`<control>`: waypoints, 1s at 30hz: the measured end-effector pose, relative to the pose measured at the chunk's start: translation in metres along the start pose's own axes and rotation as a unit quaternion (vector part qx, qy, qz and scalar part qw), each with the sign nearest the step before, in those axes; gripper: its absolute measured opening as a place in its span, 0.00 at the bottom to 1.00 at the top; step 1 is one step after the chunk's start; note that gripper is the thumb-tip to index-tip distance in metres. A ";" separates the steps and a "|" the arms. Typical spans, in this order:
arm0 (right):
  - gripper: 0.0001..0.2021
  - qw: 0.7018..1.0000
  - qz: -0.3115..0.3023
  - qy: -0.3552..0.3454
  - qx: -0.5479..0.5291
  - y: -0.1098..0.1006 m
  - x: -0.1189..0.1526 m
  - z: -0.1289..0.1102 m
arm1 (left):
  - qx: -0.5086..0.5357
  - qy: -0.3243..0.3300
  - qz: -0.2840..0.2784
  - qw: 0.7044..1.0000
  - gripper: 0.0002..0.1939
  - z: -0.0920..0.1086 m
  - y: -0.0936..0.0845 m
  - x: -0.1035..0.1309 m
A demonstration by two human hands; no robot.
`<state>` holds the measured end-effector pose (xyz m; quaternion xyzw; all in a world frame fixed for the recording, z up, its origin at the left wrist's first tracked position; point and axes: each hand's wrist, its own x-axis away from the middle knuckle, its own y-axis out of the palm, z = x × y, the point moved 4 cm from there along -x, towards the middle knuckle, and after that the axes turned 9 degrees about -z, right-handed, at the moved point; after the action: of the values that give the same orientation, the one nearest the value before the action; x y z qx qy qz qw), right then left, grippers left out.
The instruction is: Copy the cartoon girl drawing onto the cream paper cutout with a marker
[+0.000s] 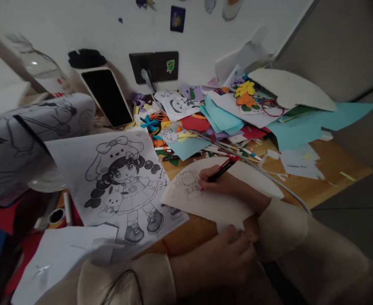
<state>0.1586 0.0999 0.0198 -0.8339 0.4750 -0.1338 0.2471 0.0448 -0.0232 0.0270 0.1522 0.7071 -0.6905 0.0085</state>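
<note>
My right hand (211, 178) is closed around a black pen with red ends (221, 170). Its tip is down at a fan-shaped white paper (227, 199), beside a faint pencil sketch of a figure on the paper's left part. My left hand (219, 256) lies at the near edge, its curled fingers gripping the short tab of that paper. Just left of the fan shape lies a printed sheet (125, 182) showing a cartoon girl with braids and a puppy hat. The fan-shaped paper covers a corner of this sheet.
A phone (106, 97) leans upright at the back, near a clear bottle (42, 63). Paper scraps (189, 123), several pens and a turquoise sheet (300, 131) pile up behind. A grey cable (281, 186) crosses the desk. White cut paper (68, 245) and a tape roll (56, 216) lie left.
</note>
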 end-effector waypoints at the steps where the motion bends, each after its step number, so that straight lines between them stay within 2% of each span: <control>1: 0.14 1.000 -0.003 -0.001 -0.001 0.000 0.000 0.000 | -0.003 0.001 0.000 1.000 0.14 0.000 0.000 0.000; 13: 0.15 0.998 -0.042 -0.005 -0.052 0.002 0.001 0.008 | -0.014 -0.003 -0.004 1.000 0.13 -0.001 -0.004 0.000; 15: 0.15 0.996 -0.009 -0.001 -0.085 -0.003 0.001 0.009 | -0.018 -0.013 -0.010 1.000 0.13 0.000 -0.004 0.000; 18: 0.14 0.984 0.090 -0.013 -0.153 -0.017 0.006 0.004 | -0.019 -0.031 -0.020 0.999 0.14 0.001 -0.002 0.001; 20: 0.13 0.975 0.131 -0.034 -0.177 -0.022 0.011 -0.006 | -0.020 -0.039 -0.024 0.999 0.14 0.002 -0.002 0.001; 22: 0.13 0.980 0.121 -0.039 -0.154 -0.021 0.013 -0.019 | -0.020 -0.044 -0.027 0.998 0.15 0.001 -0.002 0.002; 26: 0.09 0.998 0.045 -0.004 -0.050 -0.004 0.013 -0.038 | 0.010 -0.051 -0.051 0.997 0.18 -0.004 0.000 0.002; 30: 0.09 0.997 0.065 0.030 -0.011 0.000 0.010 -0.037 | 0.070 -0.053 -0.064 0.994 0.20 -0.007 0.005 0.002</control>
<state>0.1465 0.0804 0.0509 -0.7995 0.5368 -0.1376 0.2317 0.0453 -0.0160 0.0215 0.0700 0.6639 -0.7445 -0.0085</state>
